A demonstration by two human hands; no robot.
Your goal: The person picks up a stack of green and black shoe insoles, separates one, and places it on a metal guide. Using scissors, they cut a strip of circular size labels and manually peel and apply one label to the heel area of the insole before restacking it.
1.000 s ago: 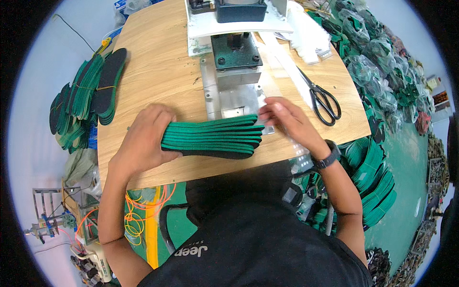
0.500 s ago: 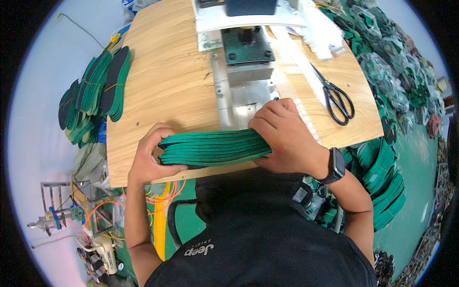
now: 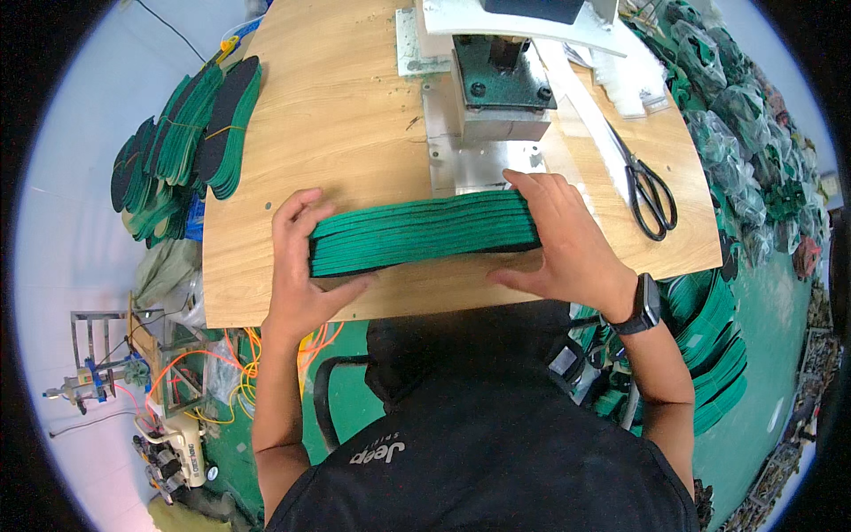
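A thick stack of green insoles [image 3: 421,232] lies crosswise near the front of the table, its layered edges facing up. My left hand [image 3: 306,248] cups its left end, fingers at the far side and thumb out along the near side. Against the right end presses my right hand [image 3: 567,239], with its fingers bent over the far corner and the thumb held apart from the near side. Just beyond the stack is a metal press [image 3: 505,89] with a flat steel base plate [image 3: 443,151], partly hidden behind the stack and my right hand.
Black-handled scissors [image 3: 651,195] lie to the right on the wooden table [image 3: 355,115]. Banded insole bundles [image 3: 191,133] sit at its left edge. Bagged green pieces [image 3: 727,142] are heaped on the right, and more green stacks [image 3: 709,355] stand below. Orange hoses [image 3: 191,363] run at lower left.
The stack has moved away from my body, farther onto the table, and its edges look more even. Both thumbs have loosened, and my right fingers have straightened somewhat. The view has shifted slightly.
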